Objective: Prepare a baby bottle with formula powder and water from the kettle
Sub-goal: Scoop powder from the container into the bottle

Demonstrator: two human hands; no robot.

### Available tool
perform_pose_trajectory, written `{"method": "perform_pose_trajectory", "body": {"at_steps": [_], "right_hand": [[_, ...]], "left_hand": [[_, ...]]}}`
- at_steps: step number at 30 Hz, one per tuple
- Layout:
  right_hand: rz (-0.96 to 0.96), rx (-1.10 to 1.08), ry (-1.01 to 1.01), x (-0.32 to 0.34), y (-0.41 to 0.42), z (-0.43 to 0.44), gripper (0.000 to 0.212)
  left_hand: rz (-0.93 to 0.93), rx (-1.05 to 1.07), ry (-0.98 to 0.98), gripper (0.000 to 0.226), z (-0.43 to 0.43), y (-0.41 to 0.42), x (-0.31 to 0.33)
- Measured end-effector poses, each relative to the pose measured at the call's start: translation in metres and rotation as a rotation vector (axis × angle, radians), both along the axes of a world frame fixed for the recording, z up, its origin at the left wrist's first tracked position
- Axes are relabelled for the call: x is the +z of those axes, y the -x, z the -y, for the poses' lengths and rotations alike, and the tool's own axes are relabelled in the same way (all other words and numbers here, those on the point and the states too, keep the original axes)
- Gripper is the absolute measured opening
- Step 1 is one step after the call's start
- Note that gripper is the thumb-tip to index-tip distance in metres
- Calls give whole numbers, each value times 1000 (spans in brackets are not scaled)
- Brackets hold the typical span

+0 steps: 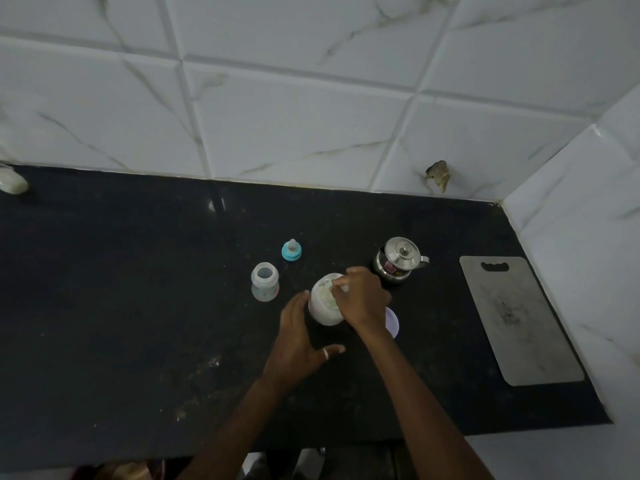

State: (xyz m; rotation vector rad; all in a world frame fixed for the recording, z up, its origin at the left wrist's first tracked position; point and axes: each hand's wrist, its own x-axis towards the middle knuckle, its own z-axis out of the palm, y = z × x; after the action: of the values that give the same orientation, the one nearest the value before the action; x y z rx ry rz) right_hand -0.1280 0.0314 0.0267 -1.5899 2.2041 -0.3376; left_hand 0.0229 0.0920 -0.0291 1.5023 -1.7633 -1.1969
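A white formula jar stands open on the black counter. My right hand is over its mouth, fingers pinched on a pale scoop handle inside it. My left hand rests beside the jar's left wall, fingers spread, barely touching it. The clear baby bottle stands open to the left of the jar. Its teal nipple cap sits behind it. A steel kettle with its lid on stands just behind my right hand. The jar's pale lid lies partly hidden under my right wrist.
A grey cutting board lies at the counter's right end near the tiled side wall. A white object sits at the far left by the back wall. The counter's front edge runs below my forearms.
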Motion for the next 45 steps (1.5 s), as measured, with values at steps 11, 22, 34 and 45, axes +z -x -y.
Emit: {"method": "perform_pose_trajectory", "body": {"at_steps": [11,22,34,45], "right_hand": [[320,-9,400,10,16,-26,10],[278,87,294,15,23,-41,37],[-89,152,452,22,10,-57,13],[67,56,340,18,-4,-45,13]], "left_hand": [[-217,79,51,115,35,30,-7],[-190,89,160,93,31,28,-5],[19,31,436,97,32,18,5],[5,33,427,95,39,18,6]]}}
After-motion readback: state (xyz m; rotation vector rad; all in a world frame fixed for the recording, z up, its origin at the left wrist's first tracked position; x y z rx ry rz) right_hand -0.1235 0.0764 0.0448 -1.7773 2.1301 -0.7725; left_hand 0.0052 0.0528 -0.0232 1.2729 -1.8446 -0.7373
